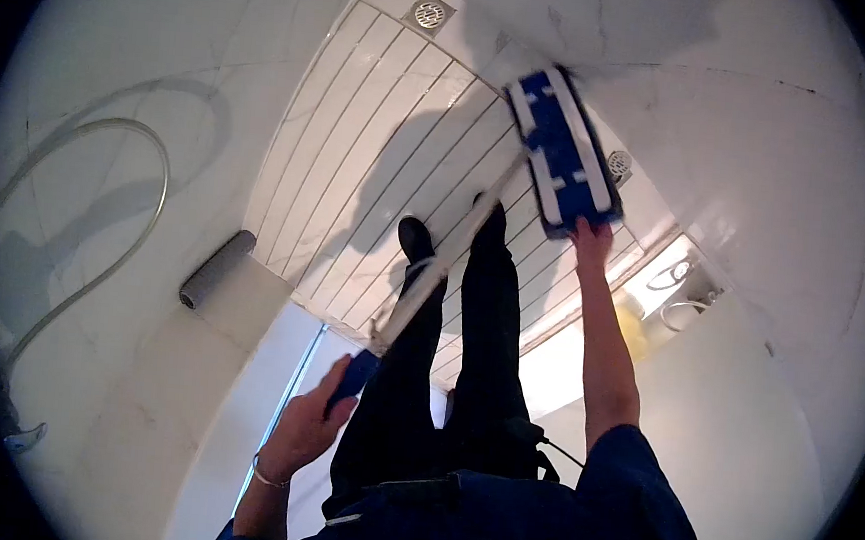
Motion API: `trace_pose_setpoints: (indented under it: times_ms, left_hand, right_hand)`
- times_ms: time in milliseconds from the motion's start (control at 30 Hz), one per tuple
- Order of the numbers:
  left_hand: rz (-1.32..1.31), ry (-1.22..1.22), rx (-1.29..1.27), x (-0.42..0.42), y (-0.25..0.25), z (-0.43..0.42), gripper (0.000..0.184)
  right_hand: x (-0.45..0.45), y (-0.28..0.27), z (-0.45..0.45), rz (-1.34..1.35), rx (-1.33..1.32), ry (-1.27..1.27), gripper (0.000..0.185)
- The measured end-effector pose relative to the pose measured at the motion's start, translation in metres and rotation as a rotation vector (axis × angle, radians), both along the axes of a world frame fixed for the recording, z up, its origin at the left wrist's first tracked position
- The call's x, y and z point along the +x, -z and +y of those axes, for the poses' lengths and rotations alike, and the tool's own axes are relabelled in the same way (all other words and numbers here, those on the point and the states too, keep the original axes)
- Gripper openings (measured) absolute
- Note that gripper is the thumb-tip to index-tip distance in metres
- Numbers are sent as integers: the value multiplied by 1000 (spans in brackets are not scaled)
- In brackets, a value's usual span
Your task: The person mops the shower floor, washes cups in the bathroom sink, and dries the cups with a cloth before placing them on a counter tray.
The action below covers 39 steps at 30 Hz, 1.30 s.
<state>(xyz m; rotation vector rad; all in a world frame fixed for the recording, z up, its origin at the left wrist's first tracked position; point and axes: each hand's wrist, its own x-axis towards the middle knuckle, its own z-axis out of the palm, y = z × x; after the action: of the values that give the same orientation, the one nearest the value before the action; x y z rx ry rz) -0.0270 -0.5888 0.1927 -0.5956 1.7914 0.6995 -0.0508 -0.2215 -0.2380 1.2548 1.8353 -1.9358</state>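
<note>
Mop head: the blue, flat rectangular mop head with white straps (568, 149) appears over the white slatted floor (310, 161), farther from the body than the left hand; its long axis slants from upper left to lower right, the lower end toward the right arm.
Right hand: the right hand (593, 243) is at that lower short end, the nearer of the two hands to the mop head; its fingers are drawn together, pinching the edge.
Pole: the pale, slender pole (410, 309) meets the mop head near mid-length and runs down and left from it, crosswise to the long axis, in front of the dark-clad legs.
Left hand: the left hand (306, 427) is well apart from the mop head, at the pole's far end; its fingers are extended and its thumb apart, with the dark blue grip (355, 377) between them. Firmness of hold cannot be told.
Drains: one round metal drain grate (618, 164) shows just right of the mop head; another (429, 15) lies to its upper left.
</note>
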Motion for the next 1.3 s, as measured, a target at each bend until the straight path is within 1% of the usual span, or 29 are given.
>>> trace_pose_setpoints:
  times_ms: [33, 67, 133, 167, 200, 233, 267, 300, 367, 400, 433, 467, 533, 567, 600, 667, 733, 800, 867, 933, 967, 1000, 1067, 1100, 1167, 1200, 1233, 1267, 1300]
  left_hand:
    - [81, 31, -46, 5, 0, -9, 58]
    - [84, 40, -132, -4, 0, -11, 57]
    - [189, 43, -206, -12, 13, -28, 56]
    - [127, 51, -279, -30, 16, -27, 52]
    - [295, 123, -273, -18, 37, -45, 49]
    - [247, 82, -297, -25, 48, -51, 48]
    - [203, 40, -320, -29, 60, -55, 46]
    - [170, -20, -306, -24, 67, -50, 45]
    - [70, -109, -274, -24, 67, -44, 44]
    - [-23, -217, -269, -23, 67, -44, 44]
    - [47, -216, -186, -7, 70, -46, 44]
    - [108, -97, -107, 19, 80, -58, 46]
    - [-26, -115, -26, 12, 75, -38, 47]
    - [95, 8, 19, 30, 86, -35, 48]
    - [-47, -28, 60, 33, 87, -28, 49]
    - [-111, 65, 111, 46, 93, -7, 50]
    - [-191, 4, 188, 39, 89, 16, 50]
    - [-108, 36, 224, 48, 90, 32, 52]
    - [24, 59, 325, 46, 86, 48, 56]
    - [-10, 112, 280, 46, 63, 53, 57]
    - [-35, 157, 244, 40, 51, 53, 58]
    - [-54, 205, 203, 35, 41, 60, 59]
    - [-66, 211, 164, 42, 11, 59, 60]
    - [-77, 201, 130, 47, -5, 55, 62]
    - [-111, 217, 41, 49, -27, 52, 62]
    - [-131, 222, -40, 50, -29, 49, 62]
    - [-77, 149, -33, 46, -27, 50, 59]
    - [7, 136, -20, 57, -16, 45, 55]
    - [-148, 29, -24, 53, -12, 47, 54]
  right_hand:
    - [-35, -21, -35, -40, -53, 13, 28]
    - [-57, -16, -57, 45, -183, -6, 28]
    - [-101, 19, -101, -80, -173, -68, 31]
    - [-121, 15, -129, -8, -229, -28, 31]
    - [-133, 69, -148, -81, -104, -143, 29]
    - [-144, 49, -169, 31, -169, -13, 30]
    - [-152, 83, -179, -33, 358, -393, 34]
    - [-156, 71, -189, -197, 206, -276, 38]
    - [-140, 66, -186, -158, 327, -272, 32]
    - [-130, 49, -180, -173, 345, -286, 26]
    - [-112, 42, -167, -153, 225, -195, 27]
    - [-91, 35, -148, -122, 103, -105, 27]
    - [-38, 44, -100, -198, 22, -62, 29]
    - [-23, 6, -80, -133, -76, 63, 30]
    - [2, 8, -56, -165, -89, 194, 32]
    - [45, -14, -4, -183, -135, 238, 36]
    - [77, -17, 33, -268, 76, 201, 36]
    - [91, -28, 62, -334, 151, 151, 28]
    - [105, -17, 82, -169, 278, 165, 21]
    - [105, -37, 92, -169, 111, 236, 19]
    - [119, -28, 105, -364, 285, -15, 20]
    - [123, -28, 106, -362, 279, 0, 20]
    - [134, -38, 97, -58, 294, 47, 32]
    - [128, -51, 91, -181, 361, -119, 32]
    - [107, -54, 70, -152, 355, -255, 27]
    - [114, -16, 68, -246, 369, -379, 26]
    - [107, 1, 57, -212, 243, -319, 24]
    - [88, 1, 48, -335, 294, -397, 20]
    - [76, 1, 45, -372, 361, -471, 21]
